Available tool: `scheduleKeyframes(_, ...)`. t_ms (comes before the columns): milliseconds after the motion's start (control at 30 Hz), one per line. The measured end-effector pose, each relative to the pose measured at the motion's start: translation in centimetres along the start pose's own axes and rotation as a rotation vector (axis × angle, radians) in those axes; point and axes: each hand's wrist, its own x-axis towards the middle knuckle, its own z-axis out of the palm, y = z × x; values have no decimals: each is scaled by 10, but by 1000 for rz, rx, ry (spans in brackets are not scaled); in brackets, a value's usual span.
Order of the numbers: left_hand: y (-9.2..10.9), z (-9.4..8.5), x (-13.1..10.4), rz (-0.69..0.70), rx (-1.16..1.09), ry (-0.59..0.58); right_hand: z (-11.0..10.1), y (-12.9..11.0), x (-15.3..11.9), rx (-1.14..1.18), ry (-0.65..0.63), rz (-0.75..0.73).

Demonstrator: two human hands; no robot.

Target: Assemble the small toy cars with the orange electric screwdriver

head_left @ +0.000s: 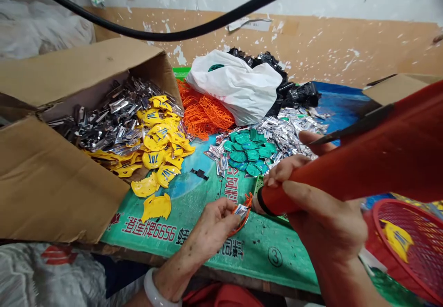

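My left hand (214,219), with a pale bangle at its wrist, pinches a small orange plastic part (238,227) with a shiny silver piece (241,210) on it. My right hand (318,205) is wrapped round a red electric screwdriver (346,159). A black ring circles the tool's front end, and a black lever (356,124) runs along its upper side. Its nose points left at the orange part; whether the tip touches is hard to see. Behind the hands lie green plastic pieces (249,150) and a pile of small silver parts (290,129).
A tipped cardboard box (51,173) on the left spills dark metal clips (107,113) and yellow plastic plates (157,145). Orange strips (204,113), a white bag (238,85) and black parts (301,95) sit behind. A red basket (380,242) stands right; a black cable (180,34) hangs across.
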Motion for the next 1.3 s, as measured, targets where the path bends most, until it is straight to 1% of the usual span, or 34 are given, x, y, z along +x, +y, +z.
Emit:
scheduleKeyframes(300,4,0,1,18,-31,-22,6,6,-3,-23,-34,2)
scheduleKeyframes(467,7,0,-1,24,-55,-45,5,8,-2,-60,-56,-3)
scheduleKeyframes(833,5,1,-1,7,-90,-43,2,10,-5,-139,-90,-36)
scheduleKeyframes(1033,3,3,0,9,-94,-10,2,12,-9,-177,-108,-47)
scheduleKeyframes(1167,-3,4,2,25,-134,24,4,15,-12,-128,-92,-66)
scheduleKeyframes(1300,-8,6,2,25,-157,53,0,20,-12,-114,-130,-68)
